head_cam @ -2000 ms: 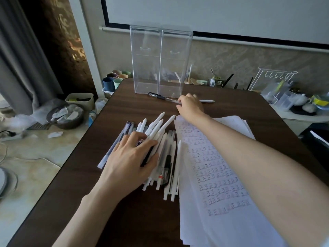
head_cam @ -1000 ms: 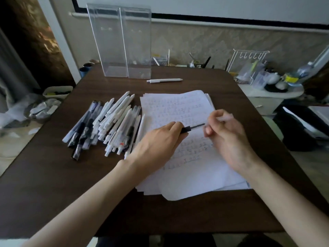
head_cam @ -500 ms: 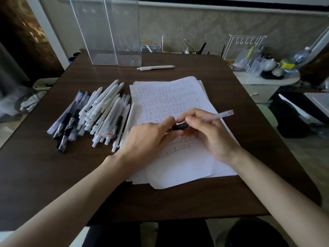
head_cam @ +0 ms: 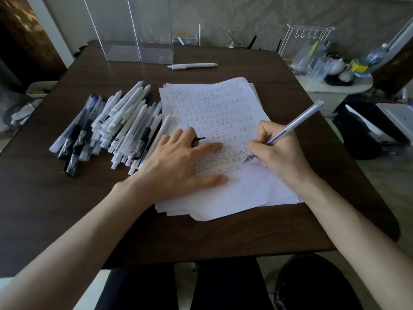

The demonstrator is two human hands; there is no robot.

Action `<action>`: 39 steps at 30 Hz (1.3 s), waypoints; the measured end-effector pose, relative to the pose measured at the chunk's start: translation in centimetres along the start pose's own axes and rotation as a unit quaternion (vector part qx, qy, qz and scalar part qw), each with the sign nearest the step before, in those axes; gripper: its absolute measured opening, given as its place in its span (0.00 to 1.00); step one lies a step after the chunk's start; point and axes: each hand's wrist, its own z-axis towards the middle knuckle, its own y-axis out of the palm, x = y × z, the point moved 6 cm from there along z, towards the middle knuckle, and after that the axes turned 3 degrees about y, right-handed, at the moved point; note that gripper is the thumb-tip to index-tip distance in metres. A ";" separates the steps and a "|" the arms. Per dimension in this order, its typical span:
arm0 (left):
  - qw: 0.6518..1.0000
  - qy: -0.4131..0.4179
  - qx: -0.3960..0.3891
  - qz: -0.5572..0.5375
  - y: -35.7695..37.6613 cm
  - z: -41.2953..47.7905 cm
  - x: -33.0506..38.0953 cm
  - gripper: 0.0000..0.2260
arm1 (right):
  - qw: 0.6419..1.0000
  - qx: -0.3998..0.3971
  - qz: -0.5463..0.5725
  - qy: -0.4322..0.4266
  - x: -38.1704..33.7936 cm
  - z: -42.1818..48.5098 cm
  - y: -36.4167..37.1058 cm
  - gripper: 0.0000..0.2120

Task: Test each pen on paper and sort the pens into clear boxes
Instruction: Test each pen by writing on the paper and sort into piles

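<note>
dark wood table | pale patterned wall | white side table at right

Dark counter: pens heaped left, paper centre, white pen beside clear boxes at back.
</note>
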 end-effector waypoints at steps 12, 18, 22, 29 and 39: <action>1.000 -0.008 -0.014 -0.014 0.1 0.1 -0.1 0.38 | 0.999 0.010 -0.038 -0.018 0.2 0.1 0.0 0.13; 0.999 -0.012 -0.018 -0.023 0.1 0.1 -0.1 0.38 | 1.000 -0.003 -0.031 -0.005 0.3 0.1 0.2 0.13; 1.000 -0.011 -0.018 -0.023 0.0 0.1 -0.1 0.37 | 1.000 0.001 -0.022 -0.009 0.3 0.1 0.2 0.12; 0.999 -0.011 -0.020 -0.025 0.0 0.1 -0.1 0.38 | 1.000 -0.010 -0.022 -0.002 0.4 0.0 0.3 0.12; 0.999 -0.006 -0.017 -0.029 0.1 0.2 -0.2 0.38 | 0.999 -0.008 -0.041 -0.013 0.1 0.0 0.4 0.12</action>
